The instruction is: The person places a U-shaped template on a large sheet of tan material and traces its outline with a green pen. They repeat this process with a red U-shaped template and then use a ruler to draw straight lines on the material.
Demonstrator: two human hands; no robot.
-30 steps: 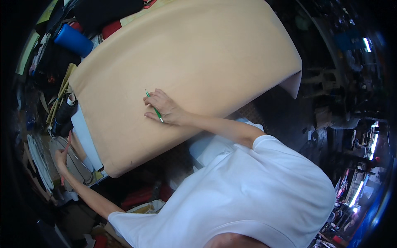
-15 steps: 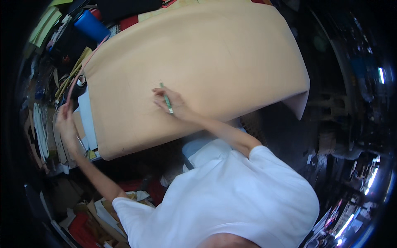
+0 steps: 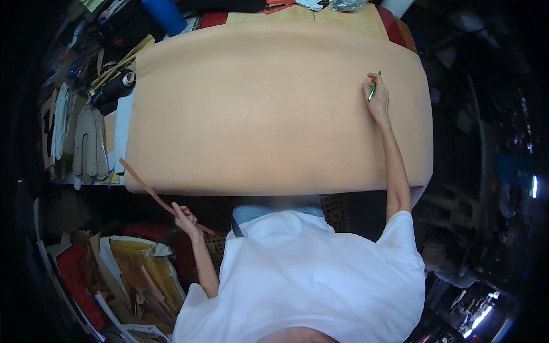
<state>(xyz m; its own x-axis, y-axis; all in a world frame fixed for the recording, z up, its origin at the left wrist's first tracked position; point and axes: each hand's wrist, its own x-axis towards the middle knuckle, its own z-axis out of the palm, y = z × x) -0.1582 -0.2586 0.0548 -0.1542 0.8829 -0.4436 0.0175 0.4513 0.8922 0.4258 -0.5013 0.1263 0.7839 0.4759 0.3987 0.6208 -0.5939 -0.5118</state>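
Head view: a large tan sheet is spread over the desk, in front of the person, its near edge curved down. Most of the top is covered, probably so that the sheet can be kept flat; faint marks are seen on it. A green pen is held in the right hand, over the sheet's right part. Fingers are half curled, pen lodged between them, seemingly tucked there rather than set for writing; hand contact with the sheet cannot be told. A brown strip is pinched in the left hand, just off the near edge, fingers closed round it. The longer part is pointed across the sheet's near-left corner, a short end left free, likely so that most of its length is kept clear of the fingers.

Containers: a clear plastic bag is crumpled at the desk's far side, contents not made out. A blue cylinder is placed beyond the far-left corner, inside hidden. A dark roll is laid left of the sheet, near a pale board. Lower left, a yellow bundle is packed among scraps; any bin around them cannot be made out.
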